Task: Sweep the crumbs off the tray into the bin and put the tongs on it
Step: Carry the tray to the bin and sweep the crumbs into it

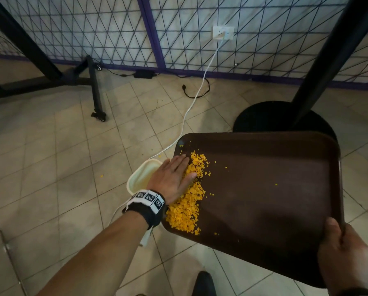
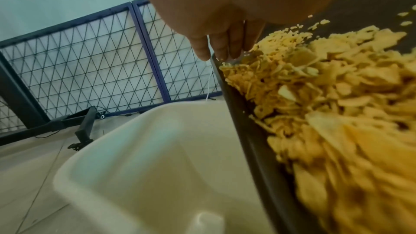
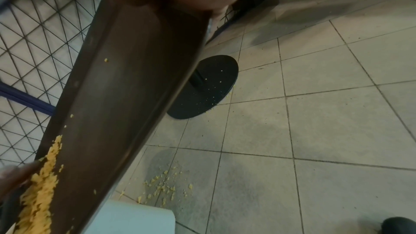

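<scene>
**Crumbs gathered at the tray's edge, bin waiting below**

A person holds a dark brown tray (image 1: 264, 189) tilted above a tiled floor (image 1: 50, 157), its lower left edge hanging over a cream bin (image 1: 142, 176) that stands on the tiles. The right hand (image 1: 345, 257) clasps the tray's near right corner, thumb on top of the rim, a firm grip on the tray. The left hand (image 1: 174, 178), fingers straight and flat, presses down on a heap of yellow crumbs (image 1: 187, 210) banked against the tray's left rim, grasping nothing. A few stray crumbs dot the tray's middle, and more lie scattered on the tiles beside the bin. A marked band (image 1: 146, 201) wraps the left wrist. Behind, a white cable (image 1: 191, 103) runs from a wall socket (image 1: 223, 32) across the floor, past a black round base (image 1: 264, 116) with its pole, before a wire-mesh panel (image 1: 93, 28). The tongs appear in none of the views.
</scene>
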{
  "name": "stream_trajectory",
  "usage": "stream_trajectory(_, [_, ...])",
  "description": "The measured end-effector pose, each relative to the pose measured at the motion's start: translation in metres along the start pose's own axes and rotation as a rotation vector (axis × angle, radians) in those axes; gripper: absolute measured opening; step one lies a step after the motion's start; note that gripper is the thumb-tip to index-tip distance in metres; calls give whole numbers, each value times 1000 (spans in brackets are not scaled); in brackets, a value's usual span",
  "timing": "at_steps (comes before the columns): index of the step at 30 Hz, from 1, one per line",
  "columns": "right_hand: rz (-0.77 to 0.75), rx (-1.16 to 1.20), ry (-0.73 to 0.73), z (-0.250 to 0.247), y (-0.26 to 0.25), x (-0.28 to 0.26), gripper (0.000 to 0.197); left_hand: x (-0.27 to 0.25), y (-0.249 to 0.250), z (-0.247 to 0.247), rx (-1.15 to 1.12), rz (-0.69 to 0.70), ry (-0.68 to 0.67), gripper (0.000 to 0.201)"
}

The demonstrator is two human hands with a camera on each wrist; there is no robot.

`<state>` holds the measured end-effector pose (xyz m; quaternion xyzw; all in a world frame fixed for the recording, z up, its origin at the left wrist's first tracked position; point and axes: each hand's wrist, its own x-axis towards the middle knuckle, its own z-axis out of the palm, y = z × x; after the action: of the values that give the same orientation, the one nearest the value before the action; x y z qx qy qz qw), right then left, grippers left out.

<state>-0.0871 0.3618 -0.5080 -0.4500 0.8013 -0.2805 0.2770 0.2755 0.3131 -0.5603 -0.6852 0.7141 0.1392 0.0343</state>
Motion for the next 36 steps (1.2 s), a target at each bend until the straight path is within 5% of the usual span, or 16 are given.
stream_trajectory(3, [-8,-14,4,1,0,0,38,28,3,-12,-24,-12,98,78])
stream_trajectory(7, [-27,-7,18,0,-3,0,35,56,-1,-14,8,-45,39,85])
stream_trajectory(14, [-60,-17,12,7,-2,-3,36,-6,-1,8,-44,-78,-74,85])
stream_trajectory(18, [-16,-10,-1,10,-4,-4,37,-23,-1,5,-56,-87,-23,80])
stream_trajectory(27, [-31,20,26,12,-10,-2,38,63,-2,-24,6,-113,7,89])
stream_trajectory(36, [-55,-20,68,19,-5,-3,38,-13,-2,12,-16,-98,-127,89])
